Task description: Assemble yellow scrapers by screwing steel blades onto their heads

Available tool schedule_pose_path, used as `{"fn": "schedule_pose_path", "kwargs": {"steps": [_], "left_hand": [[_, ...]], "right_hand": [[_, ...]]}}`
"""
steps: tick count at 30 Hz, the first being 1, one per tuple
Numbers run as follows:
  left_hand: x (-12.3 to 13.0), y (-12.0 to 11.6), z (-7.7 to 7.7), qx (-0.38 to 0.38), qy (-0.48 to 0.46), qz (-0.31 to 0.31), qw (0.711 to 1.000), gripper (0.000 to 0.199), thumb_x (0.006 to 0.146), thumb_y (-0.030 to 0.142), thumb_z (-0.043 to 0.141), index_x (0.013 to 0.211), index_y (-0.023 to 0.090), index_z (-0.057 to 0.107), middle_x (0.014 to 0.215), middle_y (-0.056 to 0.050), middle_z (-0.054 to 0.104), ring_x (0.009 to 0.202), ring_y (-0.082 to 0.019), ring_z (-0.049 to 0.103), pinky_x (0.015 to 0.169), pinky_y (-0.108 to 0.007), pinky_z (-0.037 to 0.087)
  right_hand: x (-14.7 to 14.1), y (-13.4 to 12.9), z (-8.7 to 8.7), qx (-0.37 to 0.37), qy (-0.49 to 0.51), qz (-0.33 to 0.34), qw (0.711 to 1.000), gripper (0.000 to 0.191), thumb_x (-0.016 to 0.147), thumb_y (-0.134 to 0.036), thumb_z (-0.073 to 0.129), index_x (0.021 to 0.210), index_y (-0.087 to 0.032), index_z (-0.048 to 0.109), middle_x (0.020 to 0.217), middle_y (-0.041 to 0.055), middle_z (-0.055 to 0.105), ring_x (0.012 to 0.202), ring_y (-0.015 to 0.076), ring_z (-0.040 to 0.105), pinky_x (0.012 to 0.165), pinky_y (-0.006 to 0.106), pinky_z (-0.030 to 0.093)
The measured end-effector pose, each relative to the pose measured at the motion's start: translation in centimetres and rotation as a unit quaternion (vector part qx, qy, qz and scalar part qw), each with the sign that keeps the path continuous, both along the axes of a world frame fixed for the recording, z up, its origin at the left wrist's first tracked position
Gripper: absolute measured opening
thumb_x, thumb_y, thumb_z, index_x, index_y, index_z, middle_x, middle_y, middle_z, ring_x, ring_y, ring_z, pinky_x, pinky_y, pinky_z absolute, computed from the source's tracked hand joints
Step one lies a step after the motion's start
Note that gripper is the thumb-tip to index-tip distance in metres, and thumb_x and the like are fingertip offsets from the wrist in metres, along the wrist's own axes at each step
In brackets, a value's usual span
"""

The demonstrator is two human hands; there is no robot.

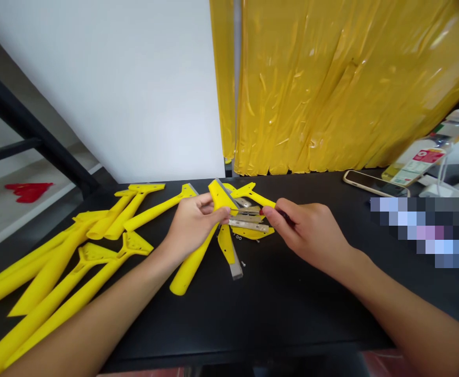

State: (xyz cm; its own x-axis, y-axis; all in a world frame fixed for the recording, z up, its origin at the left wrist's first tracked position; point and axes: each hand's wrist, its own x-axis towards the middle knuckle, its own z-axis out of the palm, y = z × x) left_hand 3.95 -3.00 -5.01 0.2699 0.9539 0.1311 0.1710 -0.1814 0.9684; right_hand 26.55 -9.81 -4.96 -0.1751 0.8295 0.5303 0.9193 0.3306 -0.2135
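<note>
My left hand [190, 222] is closed on a yellow scraper [192, 269], gripping it near its head, with the handle slanting down toward me. Between thumb and fingers of my right hand [310, 222] is a screwdriver [249, 211] with a reddish handle, mostly hidden by the hand. Its thin metal shaft points left and reaches the scraper's head. Beneath and behind lie loose metal blades [250, 225], a yellow cover plate [226, 243] and small screws [238, 237]. Another yellow scraper handle [258, 198] lies just behind my right fingertips.
Several yellow scrapers and handles [56, 256] are spread over the left of the black table [284, 319]. At the right are a phone [376, 184] and a bottle [417, 159]. A white panel [135, 94] and yellow plastic curtain [331, 94] stand behind the table.
</note>
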Motion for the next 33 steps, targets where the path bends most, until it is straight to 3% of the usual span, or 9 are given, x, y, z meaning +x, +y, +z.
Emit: {"fn": "schedule_pose_path", "kwargs": {"steps": [7,13,20,27,33], "left_hand": [[-0.1,0.3,0.0,-0.023,-0.064,0.02,0.997,0.018,0.086,0.035,0.074,0.088,0.017,0.074,0.086,-0.005,0.076,0.079,-0.018,0.073,0.082,-0.03,0.057],[0.0,0.0,0.4,-0.024,-0.07,0.011,0.997,0.018,0.082,0.033,0.078,0.082,0.016,0.074,0.083,-0.005,0.076,0.079,-0.02,0.073,0.083,-0.032,0.057],[0.2,-0.4,0.4,0.005,-0.049,0.02,0.999,0.017,0.084,0.03,0.075,0.083,0.014,0.074,0.082,-0.006,0.076,0.078,-0.021,0.074,0.08,-0.032,0.057],[0.0,0.1,0.0,-0.003,-0.064,0.02,0.998,0.015,0.084,0.028,0.075,0.089,0.013,0.074,0.084,-0.005,0.077,0.075,-0.018,0.073,0.078,-0.031,0.058],[0.0,0.2,0.1,0.0,-0.064,0.015,0.998,0.019,0.085,0.029,0.074,0.093,0.012,0.074,0.087,-0.006,0.077,0.077,-0.019,0.074,0.079,-0.031,0.058]], "right_hand": [[0.1,0.1,0.2,-0.044,-0.055,0.038,0.997,0.037,0.107,-0.044,0.033,0.088,-0.019,0.053,0.071,0.0014,0.063,0.053,0.0136,0.052,0.051,0.028,0.021],[-0.2,-0.1,0.1,-0.03,0.06,0.026,0.997,0.043,0.105,-0.048,0.037,0.078,-0.02,0.053,0.057,-0.0031,0.049,0.047,0.0113,0.04,0.051,0.028,0.023],[-1.0,-0.1,-0.2,-0.049,0.171,0.01,0.984,0.053,0.104,-0.05,0.038,0.067,-0.018,0.057,0.052,-0.0039,0.038,0.047,0.0092,0.03,0.05,0.028,0.021],[-0.8,0.3,-0.5,-0.149,0.308,-0.005,0.94,0.059,0.1,-0.062,0.038,0.058,-0.021,0.033,0.054,-0.004,0.031,0.051,0.0091,0.028,0.048,0.028,0.021],[-0.8,0.5,-0.5,-0.177,0.336,-0.016,0.925,0.061,0.099,-0.066,0.038,0.057,-0.021,0.033,0.053,-0.0039,0.033,0.051,0.0095,0.03,0.05,0.029,0.021]]}}
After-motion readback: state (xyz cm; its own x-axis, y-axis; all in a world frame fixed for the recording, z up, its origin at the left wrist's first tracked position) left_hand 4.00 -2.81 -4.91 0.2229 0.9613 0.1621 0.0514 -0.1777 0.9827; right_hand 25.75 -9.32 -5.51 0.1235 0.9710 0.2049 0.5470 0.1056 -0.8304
